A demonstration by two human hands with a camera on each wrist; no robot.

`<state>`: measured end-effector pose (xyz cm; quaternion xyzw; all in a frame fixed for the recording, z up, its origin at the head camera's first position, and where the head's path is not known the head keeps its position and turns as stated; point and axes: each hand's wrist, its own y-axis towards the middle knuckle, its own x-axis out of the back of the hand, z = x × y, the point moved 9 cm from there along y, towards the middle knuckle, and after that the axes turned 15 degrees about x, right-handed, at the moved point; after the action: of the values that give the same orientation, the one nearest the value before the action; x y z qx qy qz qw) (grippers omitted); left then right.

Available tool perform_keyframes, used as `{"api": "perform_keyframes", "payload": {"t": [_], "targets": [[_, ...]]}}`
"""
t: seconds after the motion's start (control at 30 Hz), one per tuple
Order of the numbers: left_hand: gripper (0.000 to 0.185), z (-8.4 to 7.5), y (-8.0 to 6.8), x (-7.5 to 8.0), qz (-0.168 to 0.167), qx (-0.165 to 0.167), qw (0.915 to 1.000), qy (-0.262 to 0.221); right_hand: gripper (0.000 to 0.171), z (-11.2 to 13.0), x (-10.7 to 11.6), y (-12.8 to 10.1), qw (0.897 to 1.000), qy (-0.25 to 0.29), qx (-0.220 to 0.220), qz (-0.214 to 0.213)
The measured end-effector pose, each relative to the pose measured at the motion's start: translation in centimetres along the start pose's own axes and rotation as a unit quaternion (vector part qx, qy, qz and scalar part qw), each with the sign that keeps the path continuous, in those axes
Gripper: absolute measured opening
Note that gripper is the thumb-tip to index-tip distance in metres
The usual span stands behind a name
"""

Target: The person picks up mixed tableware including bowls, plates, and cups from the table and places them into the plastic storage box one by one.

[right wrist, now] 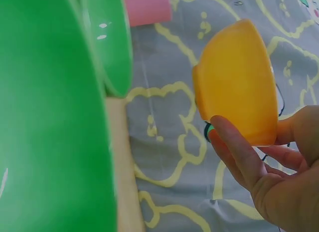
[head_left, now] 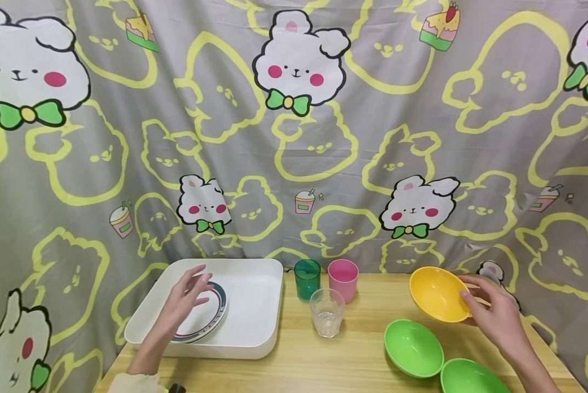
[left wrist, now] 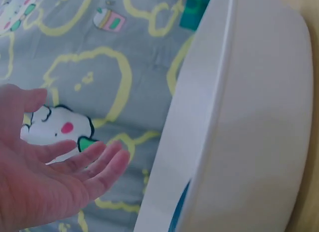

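Overhead, our right hand (head_left: 495,316) grips the tilted yellow bowl (head_left: 437,293) — the wrist view shows its underside; left fingers (left wrist: 102,162) spread, empty, over the tray (head_left: 254,338).

On the wooden counter (head_left: 352,355) we see a white tray (head_left: 254,322), green (head_left: 307,278), pink (head_left: 343,279) and clear cups (head_left: 327,312), and two green bowls (head_left: 414,347) (head_left: 470,377).
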<state>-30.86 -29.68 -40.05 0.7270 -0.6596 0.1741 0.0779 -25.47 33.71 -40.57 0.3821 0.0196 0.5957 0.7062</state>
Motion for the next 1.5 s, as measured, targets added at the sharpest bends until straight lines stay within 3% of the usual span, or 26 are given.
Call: {"api": "perform_keyframes", "payload": {"t": [0.27, 0.67, 1.13, 1.3, 1.5], "targets": [[0.053, -1.8, -0.2, -2.8, 0.026, -0.031, 0.9989, -0.022, 0.039, 1.1, -0.7, 0.6, 0.999, 0.029, -0.007, -0.024], [0.046, -4.0, 0.1, -6.0, 0.055, -0.054, 0.9932, -0.088, 0.047, 1.3, -2.5, 0.7, 0.996, 0.043, -0.061, -0.050], [0.044, -5.3, 0.0, -9.5, 0.063, -0.083, 0.9823, -0.156, 0.044, 1.2, -4.4, 0.5, 0.985, 0.116, -0.092, -0.087], [0.047, -5.9, -0.1, -11.3, 0.081, -0.086, 0.9768, -0.179, 0.047, 1.9, -5.5, 0.7, 0.978, 0.154, -0.098, -0.099], [0.047, -6.3, -0.1, -13.1, 0.101, -0.088, 0.9703, -0.201, 0.046, 2.4, -6.6, 0.9, 0.976, 0.162, -0.108, -0.098]]}}
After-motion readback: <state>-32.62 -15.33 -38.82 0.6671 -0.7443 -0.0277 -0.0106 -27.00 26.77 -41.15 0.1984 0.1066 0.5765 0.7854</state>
